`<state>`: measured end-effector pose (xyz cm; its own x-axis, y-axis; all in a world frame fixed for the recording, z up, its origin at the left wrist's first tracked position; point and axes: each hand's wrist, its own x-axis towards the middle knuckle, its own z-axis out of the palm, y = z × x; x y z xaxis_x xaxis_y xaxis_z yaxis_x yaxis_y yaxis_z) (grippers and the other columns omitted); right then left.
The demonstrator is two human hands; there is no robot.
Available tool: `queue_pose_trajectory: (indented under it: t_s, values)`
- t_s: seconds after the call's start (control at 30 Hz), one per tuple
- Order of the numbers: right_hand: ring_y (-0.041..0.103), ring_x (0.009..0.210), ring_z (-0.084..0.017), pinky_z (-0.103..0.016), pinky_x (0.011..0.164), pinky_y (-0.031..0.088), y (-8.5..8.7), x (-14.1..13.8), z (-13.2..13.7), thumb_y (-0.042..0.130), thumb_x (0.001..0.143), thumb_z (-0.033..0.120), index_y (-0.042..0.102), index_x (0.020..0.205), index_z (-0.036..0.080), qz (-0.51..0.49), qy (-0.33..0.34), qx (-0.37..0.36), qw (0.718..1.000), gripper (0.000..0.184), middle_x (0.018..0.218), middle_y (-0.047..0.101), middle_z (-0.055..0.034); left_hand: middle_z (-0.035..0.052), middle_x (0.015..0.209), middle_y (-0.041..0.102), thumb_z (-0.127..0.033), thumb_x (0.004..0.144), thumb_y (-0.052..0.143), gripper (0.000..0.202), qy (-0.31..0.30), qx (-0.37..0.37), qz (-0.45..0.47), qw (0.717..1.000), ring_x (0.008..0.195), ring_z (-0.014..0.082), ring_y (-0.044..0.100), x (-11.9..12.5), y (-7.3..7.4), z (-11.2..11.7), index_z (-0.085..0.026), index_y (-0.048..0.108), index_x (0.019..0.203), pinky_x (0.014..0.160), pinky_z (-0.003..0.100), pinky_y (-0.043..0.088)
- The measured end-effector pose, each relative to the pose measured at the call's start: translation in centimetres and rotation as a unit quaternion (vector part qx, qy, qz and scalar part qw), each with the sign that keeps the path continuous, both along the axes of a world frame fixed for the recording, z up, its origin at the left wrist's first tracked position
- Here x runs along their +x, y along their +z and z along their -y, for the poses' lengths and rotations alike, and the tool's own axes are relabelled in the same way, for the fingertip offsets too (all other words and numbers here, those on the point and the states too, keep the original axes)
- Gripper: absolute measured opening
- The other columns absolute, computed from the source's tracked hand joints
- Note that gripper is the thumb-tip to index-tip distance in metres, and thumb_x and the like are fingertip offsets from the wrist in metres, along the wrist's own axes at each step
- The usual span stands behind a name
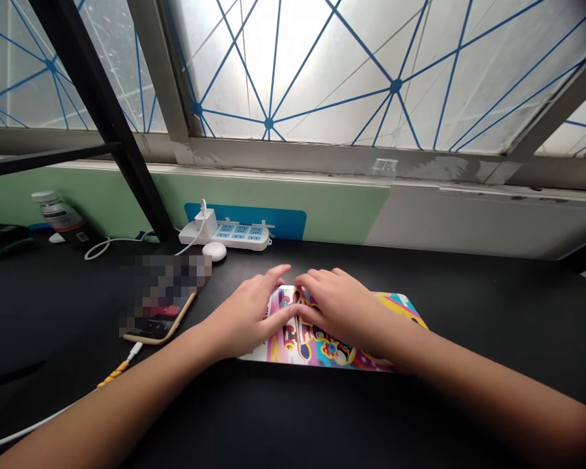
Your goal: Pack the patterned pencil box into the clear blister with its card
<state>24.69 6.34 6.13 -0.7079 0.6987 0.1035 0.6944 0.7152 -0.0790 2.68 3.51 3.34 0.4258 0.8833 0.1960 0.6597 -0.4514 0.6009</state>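
A thin, flat sheet with a bright cartoon print (332, 348) lies on the black table, its rounded corners showing. I cannot tell whether it is a mat or a folder. My left hand (251, 312) rests over its left end, index finger and thumb stretched out and apart. Over the middle of the print is my right hand (344, 303), fingers bent loosely near the far edge, thumb pointing left. The two thumbs meet or nearly meet above the sheet. No separate object shows in either hand. Both palms and the print under them are hidden.
A phone (168, 319), partly pixelated, lies left of the sheet with a white cable (53, 415) by its end. Behind it are a round white case (215, 251) and a power strip (239, 236). A bottle (61, 215) and a black frame post (102, 117) stand left.
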Motion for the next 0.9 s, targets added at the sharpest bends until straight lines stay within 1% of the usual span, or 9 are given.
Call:
queue_pose_trajectory:
  t_s: [0.1,0.2,0.33,0.4,0.5,0.63,0.73,0.83,0.9]
  values:
    - [0.068,0.091,-0.025,-0.037,0.079,0.049,-1.4,5.1,0.7,0.046,0.103,0.051,0.063,0.112,0.02,-0.069,-0.068,-0.02,0.995,0.036,0.104,0.072,-0.0097,0.0141,0.141,0.06,-0.047,0.097,0.06,0.057,-0.009,0.02,-0.057,0.998,0.129,0.0339,0.056,0.2,0.4,0.1,-0.022,0.047,0.147,0.107,0.053,0.046]
    - [0.064,0.075,-0.021,-0.032,0.064,0.047,-2.0,8.9,0.6,0.05,0.1,0.053,0.062,0.091,0.022,-0.082,-0.12,-0.023,0.989,0.035,0.088,0.068,-0.0062,0.0132,0.132,0.063,-0.046,0.096,0.063,0.055,-0.004,0.051,-0.084,0.995,0.12,0.0325,0.057,0.4,0.5,0.0,-0.021,0.051,0.143,0.103,0.051,0.049]
    - [0.056,0.068,-0.019,-0.032,0.06,0.044,-1.5,10.2,0.9,0.056,0.099,0.05,0.056,0.081,0.023,-0.127,-0.072,0.138,0.98,0.032,0.077,0.061,-0.0041,0.0114,0.118,0.065,-0.045,0.095,0.068,0.05,-0.012,0.199,-0.093,0.975,0.107,0.0288,0.057,-0.1,0.8,-0.1,-0.021,0.055,0.137,0.096,0.046,0.052]
    - [0.055,0.068,-0.02,-0.033,0.062,0.044,-0.8,9.9,1.7,0.058,0.099,0.047,0.056,0.082,0.023,-0.14,-0.028,0.23,0.963,0.029,0.075,0.061,-0.0042,0.0088,0.11,0.066,-0.044,0.092,0.073,0.039,-0.006,0.296,-0.093,0.951,0.103,0.028,0.057,-0.6,1.2,0.0,-0.023,0.062,0.123,0.101,0.049,0.049]
    - [0.058,0.068,-0.02,-0.035,0.064,0.047,0.0,9.6,3.4,0.06,0.1,0.039,0.058,0.085,0.024,-0.142,0.003,0.295,0.945,0.021,0.078,0.065,-0.0044,0.0052,0.102,0.068,-0.036,0.089,0.078,0.024,-0.012,0.372,-0.085,0.924,0.102,0.0264,0.061,-0.9,1.8,0.7,-0.025,0.063,0.104,0.111,0.053,0.044]
    - [0.069,0.09,-0.025,-0.039,0.081,0.056,0.0,9.1,5.0,0.053,0.101,0.023,0.063,0.089,0.025,-0.124,0.016,0.297,0.947,0.015,0.109,0.072,-0.01,0.0084,0.131,0.068,-0.015,0.095,0.065,0.009,-0.05,0.386,-0.097,0.916,0.118,0.0255,0.065,0.0,1.6,1.7,-0.023,0.06,0.093,0.118,0.053,0.04]
    - [0.069,0.107,-0.03,-0.044,0.089,0.057,-1.3,8.6,4.9,0.047,0.099,0.012,0.067,0.089,0.021,-0.044,0.038,0.294,0.954,0.024,0.123,0.072,-0.0136,0.0112,0.139,0.066,-0.009,0.098,0.054,0.017,-0.103,0.361,-0.153,0.914,0.127,0.0277,0.063,1.0,0.7,1.8,-0.02,0.06,0.087,0.114,0.05,0.045]
    - [0.069,0.1,-0.031,-0.043,0.081,0.058,-2.8,8.2,4.1,0.051,0.095,0.009,0.069,0.088,0.017,0.024,0.076,0.288,0.954,0.021,0.117,0.073,-0.0159,0.0116,0.13,0.071,-0.019,0.1,0.056,0.008,-0.131,0.327,-0.181,0.918,0.12,0.0293,0.066,1.8,-0.1,1.4,-0.019,0.065,0.1,0.101,0.046,0.054]
    - [0.068,0.093,-0.029,-0.042,0.077,0.058,-3.2,8.2,3.7,0.053,0.094,0.01,0.068,0.086,0.017,0.043,0.102,0.271,0.956,0.018,0.113,0.073,-0.0156,0.0122,0.126,0.072,-0.025,0.101,0.057,0.019,-0.123,0.296,-0.165,0.933,0.114,0.0286,0.067,1.8,-0.3,1.1,-0.018,0.062,0.117,0.096,0.045,0.055]
